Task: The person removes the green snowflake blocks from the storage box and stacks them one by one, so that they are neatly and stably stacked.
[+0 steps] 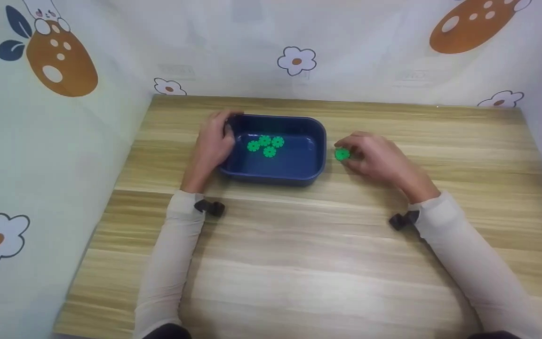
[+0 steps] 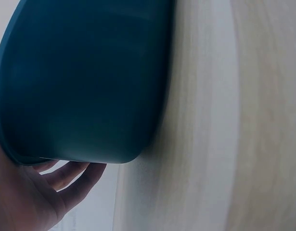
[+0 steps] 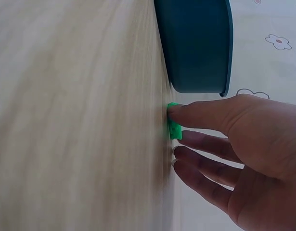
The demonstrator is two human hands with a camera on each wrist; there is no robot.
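A dark blue rectangular tub stands on the wooden table, and several green notched plastic discs lie inside it, toward its left half. My left hand holds the tub by its left end, with the thumb at the rim. In the left wrist view, fingers curve behind the tub's wall. To the right of the tub, my right hand pinches another green disc. The right wrist view shows the thumb on this disc, down at the table surface.
The light wood table spreads in front of the tub and to both sides. Behind it rises a pale wall covering printed with flowers and orange shapes. Small black devices are strapped at both wrists.
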